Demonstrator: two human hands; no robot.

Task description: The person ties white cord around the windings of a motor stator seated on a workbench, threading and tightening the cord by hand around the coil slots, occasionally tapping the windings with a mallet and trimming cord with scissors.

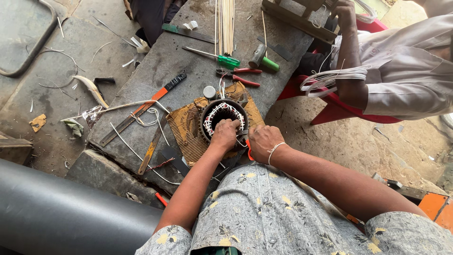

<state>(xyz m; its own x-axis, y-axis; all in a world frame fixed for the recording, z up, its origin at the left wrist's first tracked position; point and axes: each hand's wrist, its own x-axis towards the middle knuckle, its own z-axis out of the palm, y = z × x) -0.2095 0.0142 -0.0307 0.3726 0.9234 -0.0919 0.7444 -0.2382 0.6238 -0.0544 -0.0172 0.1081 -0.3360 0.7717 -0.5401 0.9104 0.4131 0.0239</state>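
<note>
Closest in, the left hand (224,134) is laid over the near rim of the round motor stator (223,116), fingers curled down and pressed onto the white-and-red windings, probably so the coils are kept seated in the bore. Whether anything small is pinched under those fingers can't be told. The right hand (262,140) is parked just beside it at the stator's right edge, closed around an orange-handled tool (248,152), most of which is hidden by the fist; a white thread band is worn on that wrist. The stator itself is stood bore-up on a piece of corrugated cardboard (188,132) on the grey stone slab (155,71), likely so the slab isn't scraped and the part stays put. To the left, a long orange-and-black file (144,108) and a flat metal strip (152,148) are left lying within reach, with loose white wire offcuts (141,115) tangled across them, which could snag a sleeve. Further back, red-handled pliers (240,76), a green-handled screwdriver (214,57) and a green-handled hammer (262,58) are lined up behind the stator, and a bundle of thin sticks (227,23) is set beyond those. At the far right, a coil of white wire (332,76) is looped over another person's forearm (349,61), someone seated on a red plastic chair (339,106).
</note>
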